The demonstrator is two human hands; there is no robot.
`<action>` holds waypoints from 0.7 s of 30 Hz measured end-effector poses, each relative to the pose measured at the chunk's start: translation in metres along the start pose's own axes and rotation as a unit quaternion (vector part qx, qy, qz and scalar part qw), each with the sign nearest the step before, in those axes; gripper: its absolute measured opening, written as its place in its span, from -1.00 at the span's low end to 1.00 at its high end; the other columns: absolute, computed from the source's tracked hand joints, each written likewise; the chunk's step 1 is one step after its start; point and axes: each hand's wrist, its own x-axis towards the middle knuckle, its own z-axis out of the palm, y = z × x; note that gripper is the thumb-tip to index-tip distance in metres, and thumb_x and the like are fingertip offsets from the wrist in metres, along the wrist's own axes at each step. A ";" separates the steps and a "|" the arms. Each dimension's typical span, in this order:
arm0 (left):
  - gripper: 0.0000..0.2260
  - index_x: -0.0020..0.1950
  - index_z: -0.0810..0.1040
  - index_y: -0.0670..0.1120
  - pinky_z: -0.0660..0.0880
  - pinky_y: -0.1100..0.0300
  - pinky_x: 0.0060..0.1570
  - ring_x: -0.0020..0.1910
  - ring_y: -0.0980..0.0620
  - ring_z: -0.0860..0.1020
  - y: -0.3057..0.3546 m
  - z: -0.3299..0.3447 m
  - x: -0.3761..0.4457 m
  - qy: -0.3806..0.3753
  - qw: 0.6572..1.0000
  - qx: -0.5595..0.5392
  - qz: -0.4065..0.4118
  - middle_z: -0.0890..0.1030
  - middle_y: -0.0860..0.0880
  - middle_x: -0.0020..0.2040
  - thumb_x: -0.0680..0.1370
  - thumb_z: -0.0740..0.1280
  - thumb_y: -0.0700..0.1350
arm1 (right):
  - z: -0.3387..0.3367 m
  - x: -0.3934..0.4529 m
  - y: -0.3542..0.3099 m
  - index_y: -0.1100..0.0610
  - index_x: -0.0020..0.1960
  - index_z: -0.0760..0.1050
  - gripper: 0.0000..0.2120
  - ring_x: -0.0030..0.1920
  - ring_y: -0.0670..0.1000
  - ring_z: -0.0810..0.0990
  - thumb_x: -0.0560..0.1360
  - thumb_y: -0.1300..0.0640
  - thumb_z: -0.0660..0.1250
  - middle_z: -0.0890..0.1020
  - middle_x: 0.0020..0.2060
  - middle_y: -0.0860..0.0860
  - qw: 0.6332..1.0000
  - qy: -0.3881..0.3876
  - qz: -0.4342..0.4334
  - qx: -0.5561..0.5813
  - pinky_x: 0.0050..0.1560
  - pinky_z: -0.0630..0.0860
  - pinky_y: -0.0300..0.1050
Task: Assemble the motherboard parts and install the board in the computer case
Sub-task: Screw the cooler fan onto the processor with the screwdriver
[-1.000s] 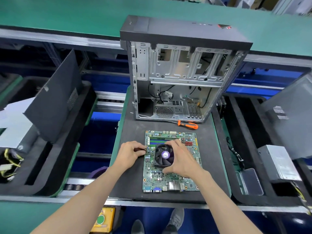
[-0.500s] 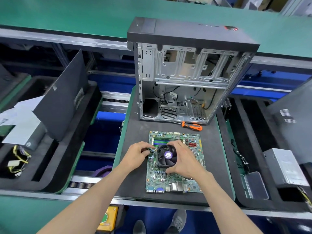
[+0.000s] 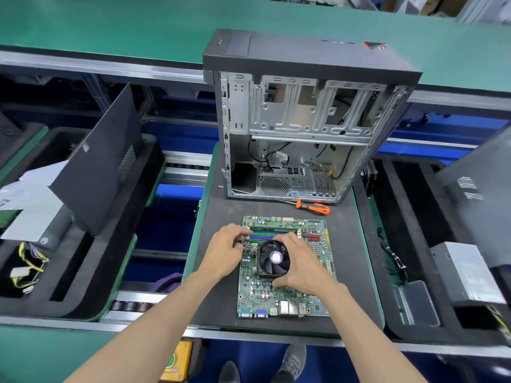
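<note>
Left hand [image 3: 225, 248]: forearm comes in from the lower left, palm down at the left edge of the motherboard [image 3: 284, 268] — fingers curled, tips drawn together at the board's upper-left corner beside the memory slots; what they pinch, if anything, I cannot tell.
Right hand [image 3: 302, 265]: forearm enters from the lower right; thumb and fingers arch round the right side of the cooler fan [image 3: 273, 258], forefinger at its far edge, thumb at its near edge — gripping it.
Cooler fan: black, purple hub, seated on the board left of centre.
Motherboard: flat on the black mat [image 3: 348, 272], port row nearest the person.
Computer case [image 3: 307, 120]: upright, side open, at the mat's far end, well apart from the board.
Screwdriver [image 3: 313, 207]: orange handle, lying just in front of the case.
</note>
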 end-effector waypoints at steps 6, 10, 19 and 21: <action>-0.55 0.38 0.42 0.08 0.30 0.08 0.30 0.27 0.09 0.35 0.046 0.019 0.018 -0.104 0.965 0.145 0.191 0.47 0.09 0.26 0.52 0.25 0.16 | -0.020 -0.011 0.017 -0.04 0.57 0.13 0.13 0.34 -0.10 0.29 0.15 -0.07 0.66 0.30 0.33 -0.16 0.997 -0.032 0.018 0.065 0.32 0.33 -0.12; -0.03 0.60 0.10 0.07 0.33 -0.04 0.31 0.35 -0.03 0.33 0.060 0.035 0.029 -0.253 0.904 0.294 0.181 0.41 0.02 0.36 0.31 0.21 0.53 | -0.033 -0.033 0.047 -0.06 0.50 0.27 -0.16 0.42 -0.02 0.31 0.31 0.22 0.53 0.35 0.38 -0.10 0.992 0.034 0.088 0.086 0.39 0.33 -0.04; -0.01 0.58 0.20 0.02 0.38 0.10 0.10 0.01 0.04 0.32 0.053 0.049 0.032 -0.245 0.921 0.241 0.185 0.44 0.08 -0.01 0.26 0.35 0.43 | -0.011 -0.045 0.061 0.03 0.54 0.20 -0.17 0.38 0.07 0.19 0.41 -0.05 0.54 0.26 0.36 0.02 0.966 0.103 0.225 0.073 0.34 0.33 0.05; -0.01 0.57 0.22 0.01 0.38 0.11 0.08 0.00 0.04 0.32 0.052 0.049 0.033 -0.240 0.921 0.241 0.192 0.45 0.08 -0.03 0.24 0.33 0.43 | -0.007 -0.041 0.061 0.09 0.53 0.21 -0.17 0.38 0.10 0.25 0.41 -0.04 0.55 0.30 0.34 0.07 0.953 0.122 0.262 0.089 0.36 0.32 0.02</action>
